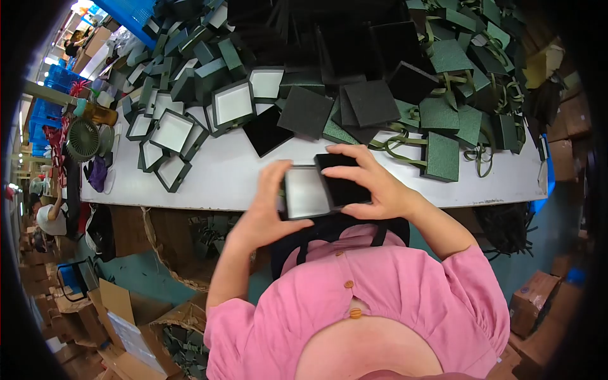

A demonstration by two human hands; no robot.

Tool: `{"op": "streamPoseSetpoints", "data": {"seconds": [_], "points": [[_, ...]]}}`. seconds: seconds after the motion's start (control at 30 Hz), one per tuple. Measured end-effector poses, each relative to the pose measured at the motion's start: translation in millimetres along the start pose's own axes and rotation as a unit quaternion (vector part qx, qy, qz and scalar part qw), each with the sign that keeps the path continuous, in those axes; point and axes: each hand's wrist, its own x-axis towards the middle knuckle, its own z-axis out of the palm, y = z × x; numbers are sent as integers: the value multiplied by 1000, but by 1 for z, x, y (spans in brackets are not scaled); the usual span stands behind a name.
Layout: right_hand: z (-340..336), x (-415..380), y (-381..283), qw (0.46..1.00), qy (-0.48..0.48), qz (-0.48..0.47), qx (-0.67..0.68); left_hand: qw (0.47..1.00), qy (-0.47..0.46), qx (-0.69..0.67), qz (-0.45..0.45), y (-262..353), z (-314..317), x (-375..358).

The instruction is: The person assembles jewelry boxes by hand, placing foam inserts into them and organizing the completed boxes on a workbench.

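Observation:
At the table's front edge, my left hand (261,206) grips a small open box (308,192) with dark green walls and a white inside, thumb along its near edge and fingers on its left side. My right hand (379,183) is closed on a black foam pad (342,190), fingers on its far edge and thumb on its near edge. The pad is tilted and overlaps the box's right side. More loose black pads (305,112) lie just beyond my hands.
White-lined open boxes (171,132) lie on the white table (221,180) at left. Green boxes with ribbon loops (442,156) are heaped at right, black pads pile at the back. A small fan (83,139) stands at the left edge. Cartons (535,297) sit on the floor.

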Motion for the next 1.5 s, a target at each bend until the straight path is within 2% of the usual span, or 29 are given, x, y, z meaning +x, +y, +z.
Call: {"op": "streamPoseSetpoints", "data": {"seconds": [0.07, 0.13, 0.2, 0.27, 0.33, 0.43, 0.5, 0.53, 0.6, 0.67, 0.77, 0.87, 1.0, 1.13, 1.17, 1.27, 1.37, 1.47, 1.5], "points": [[4, 8, -1, 994, -45, -24, -94, 990, 3, -137, -33, -14, 36, 0], [21, 6, 14, 984, -88, -45, -145, 998, 29, -47, -14, -10, 47, 5], [33, 8, 8, 975, -81, -60, -200, 997, 70, -13, 38, -18, 57, 10], [29, 9, 9, 971, -88, -67, -213, 999, 40, -12, 24, -15, 50, 18], [24, -3, 9, 963, -112, -48, -241, 997, 19, 52, 50, -16, 44, 26], [3, -50, 18, 980, -106, -43, -161, 994, -23, 99, 37, -14, 38, 25], [-40, -68, -5, 956, 36, 80, -280, 992, -18, 117, 39, -13, 39, 24], [-62, -71, -15, 916, 42, 149, -371, 991, -14, 128, 40, -14, 39, 23], [-91, -94, -12, 854, -4, 281, -437, 992, -7, 118, 37, -14, 41, 23], [-101, -101, -11, 859, -42, 291, -419, 994, 20, 103, 41, -4, 41, 28], [-95, -95, -19, 883, -60, 291, -363, 987, 27, 137, 82, 5, 41, 36], [-70, -83, -37, 895, -77, 287, -333, 978, -13, 177, 112, -2, 46, 36], [-56, -67, -28, 906, 29, 273, -322, 981, -21, 173, 87, 1, 44, 32], [-31, -48, -6, 917, -11, 241, -319, 989, 4, 139, 56, -4, 39, 29], [-23, -45, -1, 920, 26, 222, -323, 990, 20, 133, 32, -5, 36, 25], [-14, -45, 16, 927, 87, 262, -255, 992, 82, 97, -16, -10, 30, 15], [-22, -53, 10, 930, 229, 119, -260, 993, 115, 19, 12, -3, 30, 11], [-27, -77, 0, 926, 296, 86, -218, 992, 107, -4, 62, 9, 38, 17], [-26, -92, -1, 923, 290, 103, -233, 992, 104, -4, 72, 14, 41, 20]]}}
